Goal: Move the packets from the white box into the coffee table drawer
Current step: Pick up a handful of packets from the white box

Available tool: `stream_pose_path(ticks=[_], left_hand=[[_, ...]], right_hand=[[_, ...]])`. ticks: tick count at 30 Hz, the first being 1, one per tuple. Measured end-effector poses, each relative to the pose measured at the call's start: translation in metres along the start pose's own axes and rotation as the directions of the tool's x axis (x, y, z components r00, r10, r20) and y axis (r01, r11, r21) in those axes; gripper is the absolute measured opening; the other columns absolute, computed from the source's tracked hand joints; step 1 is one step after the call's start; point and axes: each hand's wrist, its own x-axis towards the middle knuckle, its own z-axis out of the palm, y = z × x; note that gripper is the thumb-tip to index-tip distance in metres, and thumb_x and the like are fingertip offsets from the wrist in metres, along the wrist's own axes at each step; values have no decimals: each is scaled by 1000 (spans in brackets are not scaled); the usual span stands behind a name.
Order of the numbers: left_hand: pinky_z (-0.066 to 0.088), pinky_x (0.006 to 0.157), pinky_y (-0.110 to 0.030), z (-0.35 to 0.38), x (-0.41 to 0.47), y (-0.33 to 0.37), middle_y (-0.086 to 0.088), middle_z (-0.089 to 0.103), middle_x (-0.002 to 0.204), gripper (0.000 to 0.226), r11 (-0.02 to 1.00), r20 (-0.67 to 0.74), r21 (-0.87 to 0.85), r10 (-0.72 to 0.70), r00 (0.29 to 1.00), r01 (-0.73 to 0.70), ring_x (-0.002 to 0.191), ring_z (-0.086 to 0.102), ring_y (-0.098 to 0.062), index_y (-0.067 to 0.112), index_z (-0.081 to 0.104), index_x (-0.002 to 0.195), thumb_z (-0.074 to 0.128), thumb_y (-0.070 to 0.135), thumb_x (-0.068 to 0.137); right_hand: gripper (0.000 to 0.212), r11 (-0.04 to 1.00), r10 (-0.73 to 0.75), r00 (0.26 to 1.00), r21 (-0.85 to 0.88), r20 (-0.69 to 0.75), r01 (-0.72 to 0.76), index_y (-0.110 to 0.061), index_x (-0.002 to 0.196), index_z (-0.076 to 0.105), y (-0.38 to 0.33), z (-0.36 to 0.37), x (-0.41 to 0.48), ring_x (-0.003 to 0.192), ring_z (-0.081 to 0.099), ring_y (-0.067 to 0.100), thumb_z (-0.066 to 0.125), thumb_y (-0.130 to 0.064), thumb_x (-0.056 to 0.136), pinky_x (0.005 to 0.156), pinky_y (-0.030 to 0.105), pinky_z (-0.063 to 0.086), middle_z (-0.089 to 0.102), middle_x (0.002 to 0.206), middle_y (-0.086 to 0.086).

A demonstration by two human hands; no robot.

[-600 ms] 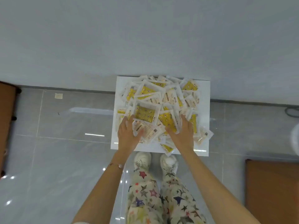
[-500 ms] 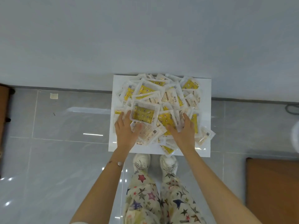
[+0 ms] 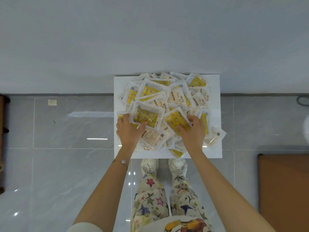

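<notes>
A flat white rectangular box (image 3: 215, 148) sits on the glossy grey tiled floor (image 3: 66, 164) against the pale wall, heaped with small clear-edged plastic packets with yellow printed faces (image 3: 167, 101). The heap spills over — one packet hangs past the box's right edge and another pokes over the near edge by the person's white laced shoes (image 3: 164, 164).

Both hands are down in the near part of the heap. The left hand (image 3: 129, 131) curls round the near-left corner of a yellow packet lying on top (image 3: 147, 116), thumb over its lower edge and fingers tucked beneath; it looks like a grip being taken on that packet, perhaps with others under it. The right hand (image 3: 192, 129) closes the same way on a tilted yellow packet (image 3: 176, 120), thumb on its face, fingers bent over its far edge.

The step in hand, as I judge it, is gathering — taking a handful from each side of the pile — and no packet looks to have left the box yet, so the task seems barely begun. The coffee table drawer is not clearly in view; brown wooden panels (image 3: 284, 190) show at the right and left edges, but I cannot tell what they belong to.

The next move calls for firming both grips so the slippery packets do not slide out, lifting clear of the heap without dragging loose ones over the edge, then turning to carry them to the drawer.
</notes>
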Motion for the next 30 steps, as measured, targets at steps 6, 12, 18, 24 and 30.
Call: stream_pose_path(ticks=[6,12,18,24,30], left_hand=[[40,98,-52,-4,6,-5,-3,56,118,55,995,11,-98,13,1000,-11,113,52,-26,17,53,118,75,42,76],[44,94,-54,-10,2,-6,7,63,102,37,970,43,-244,31,999,-19,99,60,-21,28,48,105,74,33,78],[47,70,-15,-22,-1,7,5,58,96,32,900,14,-437,1,1000,5,85,57,-8,19,45,104,69,11,85],[47,70,-12,-42,8,12,9,54,93,30,806,-97,-592,-35,995,-29,86,56,-5,16,43,104,65,5,86],[53,74,-17,-60,11,13,-3,57,107,32,694,-87,-718,-15,996,-53,95,60,-11,15,43,109,61,0,87]], right_hand=[[39,989,27,1000,147,1,-27,-18,106,54,-5,-4,6,99,55,21,77,-19,75,80,35,49,57,104,-3],[38,969,94,995,227,38,-100,-16,104,45,-5,-15,11,83,56,19,75,-18,80,58,18,40,54,94,-3],[27,972,72,987,211,144,-101,-12,102,58,-10,-20,16,69,52,11,73,-19,81,56,19,38,56,82,-5],[14,964,62,981,245,182,-106,-12,81,59,-13,-22,19,59,51,11,73,-13,80,52,19,37,55,67,-3],[21,966,90,988,230,125,-118,-10,94,60,-8,-23,11,67,53,13,72,-22,82,56,23,41,58,79,0]])
